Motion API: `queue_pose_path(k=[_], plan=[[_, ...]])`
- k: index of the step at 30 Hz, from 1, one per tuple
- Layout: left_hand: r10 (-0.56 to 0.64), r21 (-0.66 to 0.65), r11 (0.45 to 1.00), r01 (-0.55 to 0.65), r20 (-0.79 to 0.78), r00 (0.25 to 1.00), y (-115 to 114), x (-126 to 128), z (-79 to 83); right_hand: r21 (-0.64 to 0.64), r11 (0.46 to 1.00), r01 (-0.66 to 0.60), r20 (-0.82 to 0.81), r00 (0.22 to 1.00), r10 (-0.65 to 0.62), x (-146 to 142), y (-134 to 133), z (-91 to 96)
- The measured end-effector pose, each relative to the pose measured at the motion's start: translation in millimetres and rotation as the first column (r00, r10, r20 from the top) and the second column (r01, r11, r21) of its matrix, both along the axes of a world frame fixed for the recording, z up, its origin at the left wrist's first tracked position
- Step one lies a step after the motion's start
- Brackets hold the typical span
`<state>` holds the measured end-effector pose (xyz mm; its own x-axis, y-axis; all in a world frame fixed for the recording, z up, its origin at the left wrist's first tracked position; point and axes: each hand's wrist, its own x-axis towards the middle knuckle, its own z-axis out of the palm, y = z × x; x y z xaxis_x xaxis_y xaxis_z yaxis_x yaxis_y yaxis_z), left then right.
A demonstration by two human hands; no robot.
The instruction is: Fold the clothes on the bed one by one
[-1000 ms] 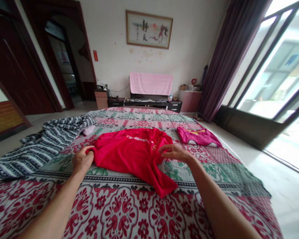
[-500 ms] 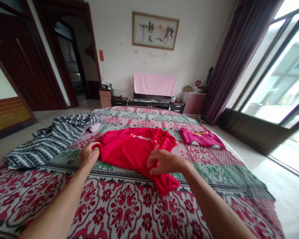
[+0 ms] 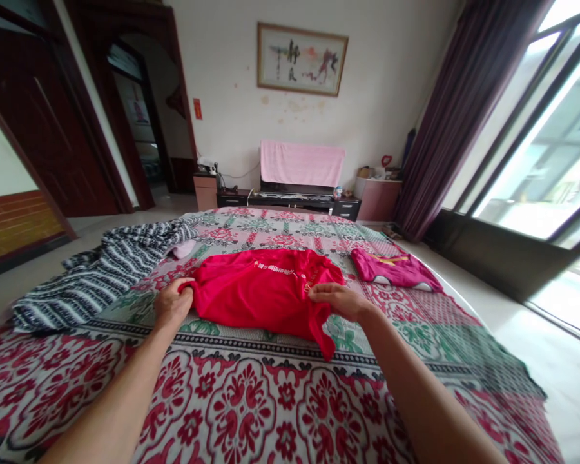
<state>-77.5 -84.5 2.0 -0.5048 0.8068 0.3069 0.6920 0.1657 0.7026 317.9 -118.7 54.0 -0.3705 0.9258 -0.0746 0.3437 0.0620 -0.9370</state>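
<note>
A red T-shirt [image 3: 256, 290] with white printed lettering lies partly folded on a patterned bedspread [image 3: 241, 399]. At its left end my left hand [image 3: 174, 301] pinches the edge of the fabric, fingers closed. My right hand [image 3: 336, 299] grips the cloth near the right end, by the printing, thumb and fingers pressed together. Below that hand a narrow flap of the shirt hangs down toward me, its tip over the dark border stripe of the bedspread.
A black-and-white knitted garment [image 3: 101, 270] lies crumpled at the left. To the right is a folded magenta garment [image 3: 395, 269] with yellow marking. Beyond the bed's far edge stands a low cabinet [image 3: 345, 209] with a pink towel [image 3: 302, 164] draped above it.
My right hand has moved right and slightly away from me and closed on the shirt. The near right flap has been drawn up and back. My left hand has stayed in place.
</note>
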Motion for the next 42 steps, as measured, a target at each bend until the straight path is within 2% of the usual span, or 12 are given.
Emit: queue_pose_path(k=[1,3,6,11,15,18,22,26,30,35,39,42], plan=[[-0.002,-0.003,1.0,0.002,0.005,1.0,0.4,0.1,0.2,0.055,0.982,0.182,-0.038,0.983,-0.18,7.1,6.2,-6.2],[-0.005,-0.024,1.0,0.006,0.017,1.0,1.0,0.9,1.6,0.217,0.855,0.471,-0.024,0.878,-0.478,18.0,17.2,-19.1],[-0.01,-0.055,0.998,0.011,0.015,1.0,1.2,2.6,4.2,0.372,0.692,0.618,0.032,0.737,-0.675,26.2,27.7,-31.1],[-0.017,-0.07,0.997,0.016,-0.008,1.0,2.0,2.8,4.1,0.574,0.613,0.543,-0.064,0.776,-0.628,23.4,21.3,-13.9],[-0.03,-0.075,0.997,0.029,-0.016,0.999,3.7,0.5,1.4,0.737,0.66,0.146,0.077,0.952,-0.297,3.4,0.1,10.6],[-0.031,-0.085,0.996,0.028,-0.036,0.999,4.0,-0.4,0.4,0.741,0.662,-0.114,0.303,0.936,-0.178,-15.7,-10.0,8.6],[-0.049,-0.067,0.997,0.05,0.014,0.999,2.3,0.4,0.5,0.741,0.65,-0.17,0.429,0.864,-0.263,-27.4,-7.0,-19.5],[-0.123,-0.055,0.99,0.13,0.126,0.984,0.6,-2.0,1.2,0.731,0.682,-0.017,0.328,0.886,-0.329,-21.4,4.6,-37.6],[-0.274,0.004,0.961,0.278,0.178,0.945,0.5,-9.5,-0.1,0.623,0.718,0.31,0.064,0.895,-0.441,-9.1,16.0,-35.0],[-0.377,0.082,0.926,0.369,0.254,0.89,-4.7,-11.2,4.9,0.329,0.609,0.722,-0.331,0.692,-0.642,13.1,27.0,-33.2],[-0.324,0.058,0.946,0.319,0.129,0.937,-9.6,-7.5,13.3,0.227,0.554,0.801,-0.362,0.597,-0.716,26.6,29.2,-38.1],[-0.308,0.117,0.951,0.287,0.254,0.917,-7.7,-5.6,14.4,0.292,0.521,0.802,-0.306,0.594,-0.744,29.7,27.8,-39.3]])
